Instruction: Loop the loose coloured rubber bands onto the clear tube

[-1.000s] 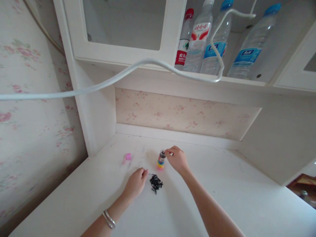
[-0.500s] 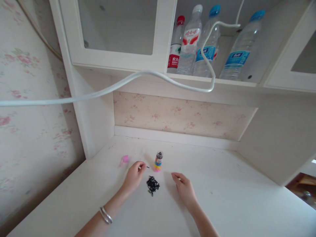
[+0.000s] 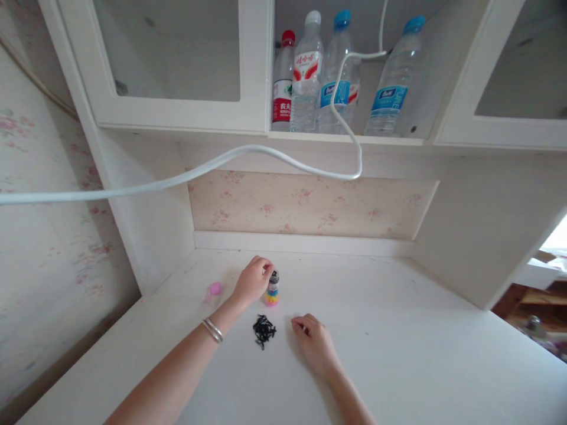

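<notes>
My left hand (image 3: 253, 281) is at the mouth of a small clear jar (image 3: 272, 293), its thumb and fingertips pinched together. Whatever is in that pinch is hidden now; a moment ago a small black hair tie stuck out of it. Layers of pink, yellow, blue and black show through the upright jar's wall. In front of the jar lies a loose pile of small black hair ties (image 3: 264, 330). To the right of the pile, my right hand (image 3: 313, 342) rests on the table with its fingers curled closed, and nothing shows in it. A pink cap (image 3: 215, 288) lies left of the jar.
The white tabletop (image 3: 390, 354) runs back to a low ledge under a cabinet. A white cable (image 3: 248, 150) hangs across the view above the hands. Several plastic bottles (image 3: 305, 82) stand on the open shelf. Papered wall (image 3: 44, 260) borders the left side.
My left hand has moved up and forward from beside the jar to its mouth, carrying the black hair tie. My right hand stays by the pile. The view has turned slightly right.
</notes>
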Tool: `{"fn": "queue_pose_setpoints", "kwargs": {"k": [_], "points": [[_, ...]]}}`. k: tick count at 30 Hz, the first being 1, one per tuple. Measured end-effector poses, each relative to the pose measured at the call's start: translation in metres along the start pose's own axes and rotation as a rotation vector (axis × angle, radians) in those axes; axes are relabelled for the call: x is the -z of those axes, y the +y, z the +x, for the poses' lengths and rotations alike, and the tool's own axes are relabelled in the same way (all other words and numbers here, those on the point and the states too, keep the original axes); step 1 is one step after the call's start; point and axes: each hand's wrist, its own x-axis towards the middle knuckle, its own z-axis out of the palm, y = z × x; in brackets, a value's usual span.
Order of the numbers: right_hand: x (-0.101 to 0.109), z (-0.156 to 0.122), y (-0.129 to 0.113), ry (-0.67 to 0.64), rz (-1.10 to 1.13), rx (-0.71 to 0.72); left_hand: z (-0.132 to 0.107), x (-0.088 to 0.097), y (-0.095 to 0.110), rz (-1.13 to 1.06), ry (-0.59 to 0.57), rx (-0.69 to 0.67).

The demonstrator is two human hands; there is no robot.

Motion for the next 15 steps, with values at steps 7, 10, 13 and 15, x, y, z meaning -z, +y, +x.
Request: {"fn": "queue_pose_setpoints", "kwargs": {"k": [7, 10, 13, 15], "points": [[-0.001, 0.001, 0.003, 0.003, 0.012, 0.005, 0.005, 0.005, -0.002, 0.099, -0.128, -0.061], [-0.001, 0.001, 0.002, 0.009, 0.003, 0.014, 0.01, 0.009, 0.0, 0.146, -0.169, -0.062], [0.0, 0.001, 0.002, 0.008, 0.002, 0.014, 0.015, 0.012, 0.002, 0.153, -0.191, -0.05], [0.001, 0.001, 0.002, 0.002, 0.006, 0.01, 0.016, 0.015, 0.002, 0.134, -0.196, -0.059]]}}
